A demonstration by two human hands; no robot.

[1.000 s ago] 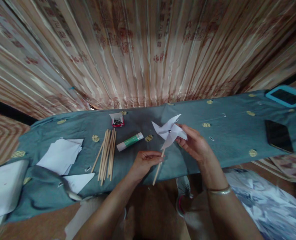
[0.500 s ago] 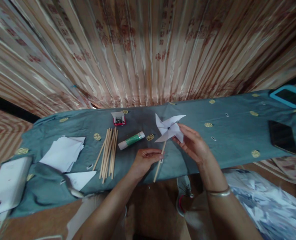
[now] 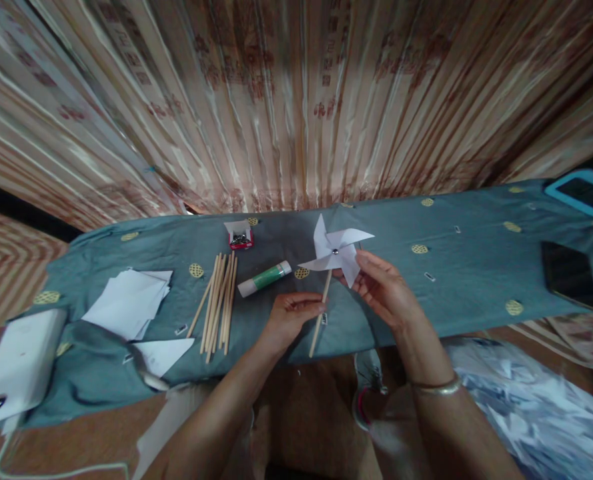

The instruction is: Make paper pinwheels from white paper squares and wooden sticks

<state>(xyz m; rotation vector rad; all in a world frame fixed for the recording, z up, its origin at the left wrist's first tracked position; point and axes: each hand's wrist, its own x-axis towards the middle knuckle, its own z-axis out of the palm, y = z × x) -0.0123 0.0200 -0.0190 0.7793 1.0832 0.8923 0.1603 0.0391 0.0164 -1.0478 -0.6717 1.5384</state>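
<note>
A white paper pinwheel (image 3: 343,238) with a shiny round-headed pin at its centre stands up from a thin wooden stick (image 3: 318,331). My left hand (image 3: 289,319) pinches that stick below the blades, between thumb and fingers. At the lower right blade, my right hand (image 3: 389,288) has its curled fingers against the paper, the thumb side in front and other fingertips behind. Left of my hands lie a green and white glue stick (image 3: 265,279) and several loose wooden sticks (image 3: 217,307). Behind them sits a small open red box (image 3: 241,241) of metal pins.
The narrow table has a green cloth (image 3: 456,267). White paper sheets (image 3: 126,303), a cut paper piece (image 3: 163,355) and a white corded device (image 3: 23,363) are at left. At right lie a black phone (image 3: 569,275) and blue-framed tablet (image 3: 583,193). A bag of paper scraps (image 3: 516,400) stands below.
The pinwheel's blades have turned about the pin, and its head has shifted slightly left. My right hand has moved slightly with the blade. My left hand keeps its grip on the stick.
</note>
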